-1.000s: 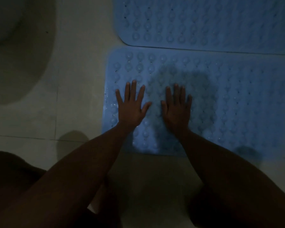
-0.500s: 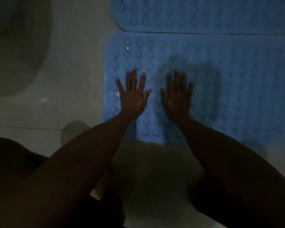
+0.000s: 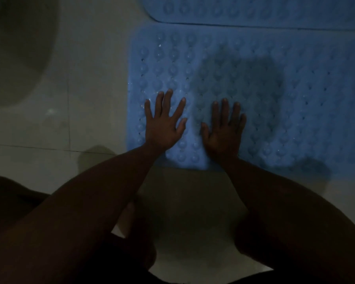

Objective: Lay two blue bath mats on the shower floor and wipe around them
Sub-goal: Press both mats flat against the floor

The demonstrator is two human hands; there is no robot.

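A: Both hands now sit nearer the close edge of the near bath mat (image 3: 295,95) than 0.5 s ago; then they lay further up its surface, toward the middle rows of bumps.

B: And how do they lie?

A: Flat, palms down. On the left hand (image 3: 162,124) the fingers are straight and spread, the thumb angled out toward the other hand. On the right hand (image 3: 223,130) the fingers are straight too, held closer together, with the thumb out to the left. Neither hand curls round anything; they press on the mat with open fingers.

B: The arms?

A: Both forearms reach forward from the bottom of the view and converge toward the mat's left part. The left wrist crosses the mat's near left corner; the right wrist crosses its near edge.

B: Where are the 2 mats?

A: The near one lies flat on the pale tiled floor (image 3: 86,99), its bumps and small holes showing. The far bath mat (image 3: 254,11) lies just beyond it at the top of the view, with its long edge right beside the near mat's far edge; I cannot tell whether they touch or overlap. A dark shadow falls across the near mat's centre, above the right hand.

B: Anything else?

A: A large curved dim shape (image 3: 14,48) sits at the upper left on the floor; the light is too low to say what it is.
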